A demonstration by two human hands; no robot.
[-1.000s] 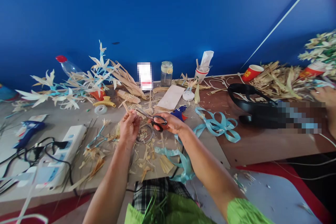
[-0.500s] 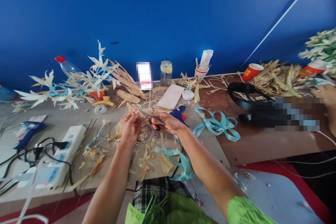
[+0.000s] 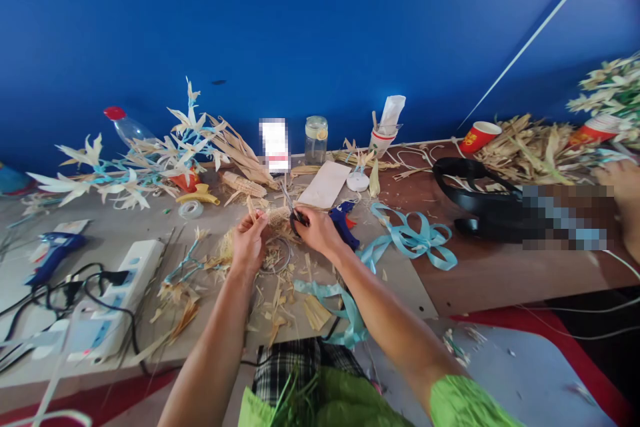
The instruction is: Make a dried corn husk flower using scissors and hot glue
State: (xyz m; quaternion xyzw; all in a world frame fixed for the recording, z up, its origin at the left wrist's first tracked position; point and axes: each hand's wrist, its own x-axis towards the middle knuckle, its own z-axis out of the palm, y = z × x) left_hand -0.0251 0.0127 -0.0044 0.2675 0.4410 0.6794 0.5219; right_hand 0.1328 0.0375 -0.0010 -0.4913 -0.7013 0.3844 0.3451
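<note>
My left hand [image 3: 249, 241] is closed in a pinch on a thin strip of dried corn husk [image 3: 270, 214] held over the table. My right hand [image 3: 315, 230] grips black-handled scissors [image 3: 293, 209], blades pointing up and away, right beside the husk strip. Both hands hover above a litter of husk scraps [image 3: 275, 293] and a wire ring [image 3: 279, 253]. A blue glue gun [image 3: 344, 221] lies just right of my right hand. Light blue ribbon [image 3: 415, 240] loops across the table to the right.
A white power strip [image 3: 117, 300] with black cords and another blue glue gun [image 3: 53, 250] lie at left. Husk flowers [image 3: 145, 160], a glass jar [image 3: 317, 139], paper cups [image 3: 479, 137] and a husk pile [image 3: 535, 150] line the back. Another person's hand [image 3: 623, 193] shows at far right.
My right hand turned the scissors from pointing left at the husk to pointing upward and moved slightly up and left. My left hand stayed almost still.
</note>
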